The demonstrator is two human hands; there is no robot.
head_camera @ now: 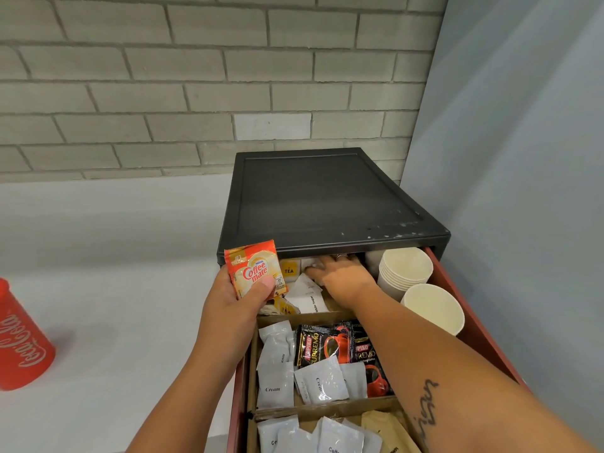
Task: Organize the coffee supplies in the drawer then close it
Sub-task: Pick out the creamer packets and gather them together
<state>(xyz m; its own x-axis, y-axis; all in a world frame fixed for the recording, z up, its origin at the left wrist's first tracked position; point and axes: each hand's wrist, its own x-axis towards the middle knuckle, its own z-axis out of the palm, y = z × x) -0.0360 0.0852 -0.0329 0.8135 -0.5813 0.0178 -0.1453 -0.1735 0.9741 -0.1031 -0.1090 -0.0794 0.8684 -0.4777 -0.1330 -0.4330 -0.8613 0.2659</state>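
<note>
Here, the drawer [474,308] stands pulled well out of the black cabinet [327,197], with cardboard strips dividing it into compartments. The left hand [233,302] is raised over the drawer's left back corner and pinches an orange creamer sachet [256,273] between thumb and fingers, printed side up. The right hand [341,273] reaches into the back compartment among a yellow tea bag [289,269] and white sugar packets [310,295]. Its fingertips are hidden under the cabinet's front edge, so whether it grips anything cannot be told. In the middle compartment, grey cream sachets [274,384] lie on the left and black coffee sachets [323,346] on the right. A stack of paper cups [405,266] lies along the drawer's right side. A red cup [19,341] stands on the white counter [114,289], well apart to the left.
</note>
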